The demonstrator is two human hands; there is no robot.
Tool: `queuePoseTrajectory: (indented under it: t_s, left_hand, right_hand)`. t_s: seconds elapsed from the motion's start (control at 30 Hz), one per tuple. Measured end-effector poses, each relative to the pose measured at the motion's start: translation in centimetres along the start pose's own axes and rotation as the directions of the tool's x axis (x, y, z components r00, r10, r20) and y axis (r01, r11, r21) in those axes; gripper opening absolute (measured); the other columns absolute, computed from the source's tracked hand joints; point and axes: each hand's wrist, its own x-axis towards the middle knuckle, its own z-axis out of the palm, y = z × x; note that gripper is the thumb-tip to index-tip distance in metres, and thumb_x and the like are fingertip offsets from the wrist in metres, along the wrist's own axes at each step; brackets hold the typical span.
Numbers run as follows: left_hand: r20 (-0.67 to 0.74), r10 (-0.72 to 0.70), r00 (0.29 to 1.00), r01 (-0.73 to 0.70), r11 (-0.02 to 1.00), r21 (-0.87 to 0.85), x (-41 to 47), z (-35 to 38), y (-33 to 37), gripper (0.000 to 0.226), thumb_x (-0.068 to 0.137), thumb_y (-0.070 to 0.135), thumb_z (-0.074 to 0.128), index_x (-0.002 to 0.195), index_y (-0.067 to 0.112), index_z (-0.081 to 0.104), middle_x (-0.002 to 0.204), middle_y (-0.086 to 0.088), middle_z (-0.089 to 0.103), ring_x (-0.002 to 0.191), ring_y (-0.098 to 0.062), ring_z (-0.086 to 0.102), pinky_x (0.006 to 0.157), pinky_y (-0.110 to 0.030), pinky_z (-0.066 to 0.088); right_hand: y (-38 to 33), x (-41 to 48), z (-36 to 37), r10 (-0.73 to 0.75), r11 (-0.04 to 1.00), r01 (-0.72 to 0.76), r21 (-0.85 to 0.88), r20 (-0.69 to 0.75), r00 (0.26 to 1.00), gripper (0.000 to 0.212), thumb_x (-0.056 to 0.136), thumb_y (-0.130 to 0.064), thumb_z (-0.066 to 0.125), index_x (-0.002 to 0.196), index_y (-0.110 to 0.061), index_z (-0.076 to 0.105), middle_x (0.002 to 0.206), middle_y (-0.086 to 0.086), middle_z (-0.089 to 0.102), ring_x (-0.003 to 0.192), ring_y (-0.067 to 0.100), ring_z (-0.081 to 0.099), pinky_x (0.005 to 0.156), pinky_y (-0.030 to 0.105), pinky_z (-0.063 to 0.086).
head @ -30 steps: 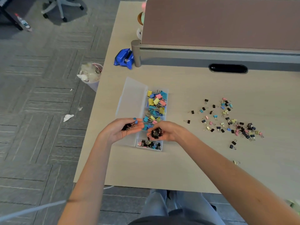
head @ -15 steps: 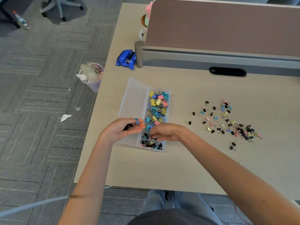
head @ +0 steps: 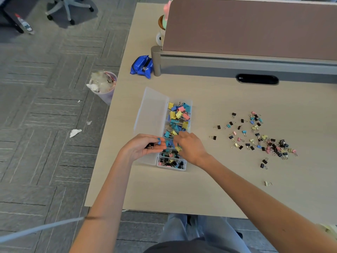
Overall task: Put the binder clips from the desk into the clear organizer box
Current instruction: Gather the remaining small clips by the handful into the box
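Binder clips [head: 151,145] between thumb [head: 155,139] and fingers [head: 157,149] of left hand [head: 139,147], over lid [head: 151,114].

A pale wood-grain desk [head: 164,189] stands on grey carpet tiles [head: 45,161] laid in a striped pattern. A brown fabric partition panel [head: 246,28] on a grey metal base runs along its far side, with a black oval cable slot [head: 257,79] in front and a crumpled blue packet [head: 141,66] by the end post. A full waste bin [head: 104,84] sits against the desk's left edge with paper scraps [head: 75,132] on the floor nearby, and farther off are a swivel chair's wheeled base [head: 67,8] and a plastic bottle [head: 24,24].
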Motion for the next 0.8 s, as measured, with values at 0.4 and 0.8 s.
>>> queuePoseTrajectory:
  t_s: [0.4, 0.8]
  left_hand:
    - [0.014, -0.038, 0.999, 0.036, 0.997, 0.072, 0.1, 1.0, -0.3, 0.022, 0.092, -0.010, 0.050, 0.109, -0.011, 0.064, 0.100, -0.025, 0.070, 0.083, -0.026, 0.073, 0.073, -0.028, 0.060]
    - [0.002, -0.070, 0.998, 0.065, 0.946, 0.317, 1.6, 3.6, -0.4, 0.025, 0.088, -0.013, 0.054, 0.112, -0.013, 0.061, 0.109, -0.028, 0.065, 0.089, -0.029, 0.070, 0.074, -0.029, 0.060]
  right_hand:
    - [1.2, 0.3, 0.2, 0.044, 0.995, -0.029, 0.099, -0.151, 0.987, 0.018, 0.094, -0.010, 0.054, 0.106, -0.010, 0.067, 0.102, 0.006, 0.060, 0.094, 0.027, 0.060, 0.072, 0.029, 0.040]
    - [2.5, -0.8, -0.7, 0.204, 0.923, -0.129, 0.363, -0.176, 0.963, 0.019, 0.090, -0.005, 0.051, 0.097, -0.013, 0.067, 0.105, 0.001, 0.061, 0.088, 0.019, 0.059, 0.073, 0.035, 0.049]
